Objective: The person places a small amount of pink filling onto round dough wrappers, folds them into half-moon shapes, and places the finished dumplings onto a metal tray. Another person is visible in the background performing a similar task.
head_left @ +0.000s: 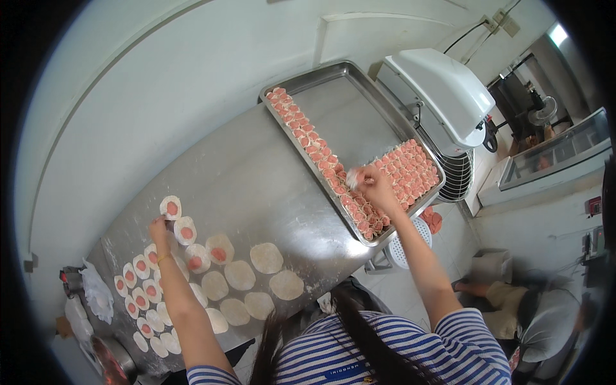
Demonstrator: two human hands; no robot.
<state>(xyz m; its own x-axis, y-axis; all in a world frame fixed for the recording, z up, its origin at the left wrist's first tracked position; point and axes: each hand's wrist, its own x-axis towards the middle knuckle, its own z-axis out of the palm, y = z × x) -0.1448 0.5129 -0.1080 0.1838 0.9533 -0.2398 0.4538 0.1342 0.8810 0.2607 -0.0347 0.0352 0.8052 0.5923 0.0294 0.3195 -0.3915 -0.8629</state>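
Observation:
On the left of the steel table, my left hand [159, 230] has its fingertips pinched at the lower edge of a round dough wrapper [165, 200] with a pink dab of meat filling. More wrappers lie around it in rows, some with filling and others bare [266, 258]. My right hand [377, 187] is over a big metal tray [359, 96], its fingers closed round a small whitish dumpling [352, 178]. Open-topped dumplings with pink filling [407, 170] stand packed along the tray's left side and across its near end.
A white machine with a wire guard [443, 96] stands right of the tray. Below the tray's right corner is a white perforated stool [410, 244]. A metal bowl of pink filling [112, 359] sits lower left, near a plastic bag [97, 292]. Another person [545, 314] bends at the right.

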